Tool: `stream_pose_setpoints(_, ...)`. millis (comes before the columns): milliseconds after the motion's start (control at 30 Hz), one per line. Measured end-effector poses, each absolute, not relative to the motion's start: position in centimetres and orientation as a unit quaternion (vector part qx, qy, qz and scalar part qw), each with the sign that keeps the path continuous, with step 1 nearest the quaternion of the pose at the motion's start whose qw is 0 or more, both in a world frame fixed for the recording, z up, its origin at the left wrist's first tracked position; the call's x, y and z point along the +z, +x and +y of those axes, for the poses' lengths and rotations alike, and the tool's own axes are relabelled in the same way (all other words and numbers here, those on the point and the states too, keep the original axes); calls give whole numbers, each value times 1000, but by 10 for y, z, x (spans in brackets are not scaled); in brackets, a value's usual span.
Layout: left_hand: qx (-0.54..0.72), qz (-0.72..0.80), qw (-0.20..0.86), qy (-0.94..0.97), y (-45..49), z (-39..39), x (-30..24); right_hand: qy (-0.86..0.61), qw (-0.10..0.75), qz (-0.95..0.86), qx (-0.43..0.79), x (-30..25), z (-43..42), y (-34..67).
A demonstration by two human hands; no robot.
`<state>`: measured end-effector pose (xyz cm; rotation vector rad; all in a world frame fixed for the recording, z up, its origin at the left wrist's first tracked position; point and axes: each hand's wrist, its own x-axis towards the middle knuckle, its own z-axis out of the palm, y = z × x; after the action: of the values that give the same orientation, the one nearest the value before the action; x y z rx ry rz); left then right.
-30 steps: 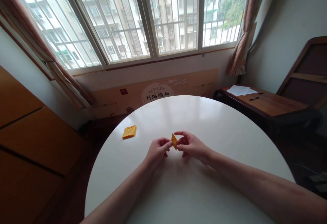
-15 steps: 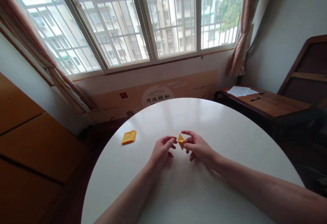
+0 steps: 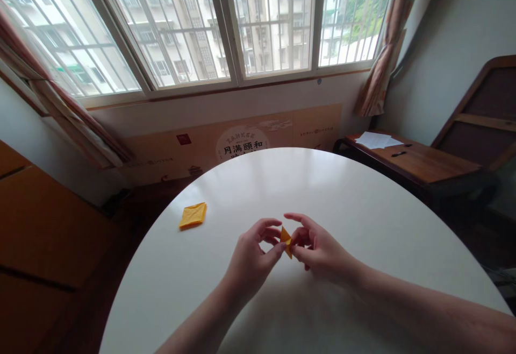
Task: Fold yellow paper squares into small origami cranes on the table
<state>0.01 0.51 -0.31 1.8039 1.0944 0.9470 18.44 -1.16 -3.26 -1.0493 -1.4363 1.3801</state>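
Note:
A small piece of folded yellow paper [image 3: 285,234], with pointed ends at top and bottom, is held between my two hands above the white table. My left hand [image 3: 256,252] pinches its left side, the thumb pressing near the middle fold. From the other side my right hand [image 3: 318,243] grips it between thumb and curled fingers, while the index finger stretches out above. The fingertips hide part of the paper. Farther left on the table lies a flat stack of yellow paper [image 3: 193,216], apart from both hands.
The round white table [image 3: 342,192] spans the front. Beyond it stand a printed cardboard panel [image 3: 278,128] and a barred window. At the right is a wooden bench [image 3: 439,161] with white papers [image 3: 377,140] on it. An orange-brown cabinet [image 3: 32,235] stands left.
My left hand has closed in from beside the folded paper and now grips it too. Both hands and the paper sit slightly lower in view. The camera view has shifted.

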Motion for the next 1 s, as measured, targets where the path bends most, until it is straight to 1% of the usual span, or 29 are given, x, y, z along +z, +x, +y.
stream_pose_setpoints(133, 389, 446, 396, 702, -1, 5, -5, -412, 433, -582, 551, -29, -14, 184)
stream_pose_setpoints(333, 420, 450, 458, 641, 3, 4, -7, -394, 445, -603, 532, -28, -18, 186)
stream_pose_setpoints(433, 431, 437, 464, 639, 4, 2, -7, -388, 455, -607, 524, -28, -19, 187)
stream_pose_setpoints(767, 394, 417, 381, 725, -2, 0, -4, -362, 489, -590, 531, -26, -18, 187)
stream_pose_setpoints(1000, 368, 379, 360, 769, -4, -1, 0, -352, 488, -625, 498, -22, -19, 186)
